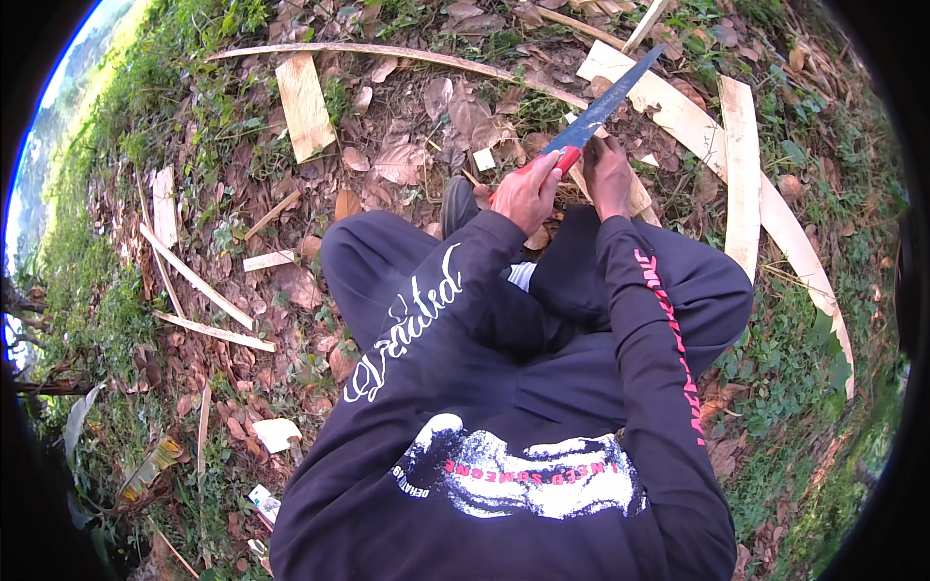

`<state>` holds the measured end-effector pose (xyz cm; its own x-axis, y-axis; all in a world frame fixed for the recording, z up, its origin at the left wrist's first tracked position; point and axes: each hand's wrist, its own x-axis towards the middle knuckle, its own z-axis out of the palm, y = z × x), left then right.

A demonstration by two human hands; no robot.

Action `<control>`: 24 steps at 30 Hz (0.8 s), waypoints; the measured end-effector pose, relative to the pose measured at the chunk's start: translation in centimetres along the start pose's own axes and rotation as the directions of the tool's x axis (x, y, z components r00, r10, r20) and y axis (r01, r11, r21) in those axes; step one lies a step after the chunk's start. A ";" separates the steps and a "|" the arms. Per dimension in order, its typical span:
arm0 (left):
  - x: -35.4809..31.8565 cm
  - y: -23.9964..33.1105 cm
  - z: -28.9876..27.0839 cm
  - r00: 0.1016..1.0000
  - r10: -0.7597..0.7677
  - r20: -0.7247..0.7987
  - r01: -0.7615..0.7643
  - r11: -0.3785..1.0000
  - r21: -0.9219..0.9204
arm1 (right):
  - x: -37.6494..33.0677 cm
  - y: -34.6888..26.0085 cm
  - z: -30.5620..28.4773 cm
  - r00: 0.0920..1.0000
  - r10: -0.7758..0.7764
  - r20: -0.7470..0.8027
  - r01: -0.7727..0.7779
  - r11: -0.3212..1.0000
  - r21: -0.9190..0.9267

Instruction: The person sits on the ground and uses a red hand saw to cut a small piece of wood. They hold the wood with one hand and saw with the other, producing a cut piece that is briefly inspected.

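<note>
My left hand [528,197] is wrapped round the red handle of a hand saw [612,100]. Its long blue-grey blade tapers up and to the right, away from me. Beside the handle, my right hand [607,177] is closed on a pale wooden strip [637,194], part of which the hand covers. The blade passes just above the right fingers; whether it touches the wood I cannot tell. Small wood offcuts [483,160] lie on the ground near the hands.
I sit cross-legged on leaf-covered ground. A long thin strip [417,53] curves across the far side, near a short board [305,108]. Wide boards [741,174] lie on the right, and several narrow wood pieces [199,278] are scattered on the left.
</note>
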<state>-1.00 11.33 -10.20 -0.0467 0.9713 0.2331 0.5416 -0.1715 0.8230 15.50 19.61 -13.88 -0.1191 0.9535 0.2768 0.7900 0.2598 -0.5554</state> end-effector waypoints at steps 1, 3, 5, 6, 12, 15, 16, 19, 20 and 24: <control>-0.1 0.0 0.0 1.000 -0.005 0.001 0.005 1.000 0.010 | -0.1 -0.2 -0.2 1.000 0.013 0.022 -0.013 1.000 -0.005; 0.1 0.1 0.4 1.000 -0.008 0.003 0.008 1.000 0.025 | 0.0 0.2 -0.3 0.999 0.029 0.017 -0.029 1.000 -0.006; 0.2 0.2 0.8 1.000 0.005 -0.004 -0.005 1.000 0.016 | 0.0 0.4 -0.3 0.999 0.032 0.013 -0.032 0.999 -0.016; 0.2 0.1 0.9 1.000 0.012 -0.007 -0.012 1.000 0.014 | 0.0 0.3 -0.4 1.000 0.028 0.011 -0.027 0.999 -0.026; -0.3 -0.2 0.5 1.000 -0.003 -0.023 0.004 1.000 0.023 | -0.1 0.2 -0.5 0.999 -0.028 0.023 0.031 0.989 -0.148; -0.9 0.2 0.2 1.000 -0.020 -0.017 0.021 0.999 0.046 | -0.4 -0.2 -0.9 0.998 -0.048 0.043 0.055 0.984 -0.171; -1.0 0.2 0.2 1.000 -0.014 -0.021 0.015 0.999 0.046 | -0.6 -0.3 -1.1 0.997 -0.053 0.051 0.061 0.982 -0.176; -0.2 0.1 0.4 0.999 0.023 -0.033 -0.022 0.999 0.046 | -0.7 -0.7 -0.9 0.999 -0.030 0.019 0.033 0.986 -0.166; 0.5 0.3 0.6 0.999 0.033 -0.032 -0.032 0.998 0.051 | -0.7 -0.6 -1.0 1.000 -0.003 0.013 0.005 0.989 -0.147; 1.3 0.8 -1.7 0.955 -0.278 0.101 0.296 0.908 -0.298 | -1.0 -0.8 -1.6 0.997 0.083 0.006 -0.082 0.991 -0.108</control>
<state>-1.99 12.21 -8.34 -0.1104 0.9922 -0.0583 0.2277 0.0824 0.9702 15.91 18.24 -12.45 -0.0567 0.9726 0.2253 0.8576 0.1630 -0.4878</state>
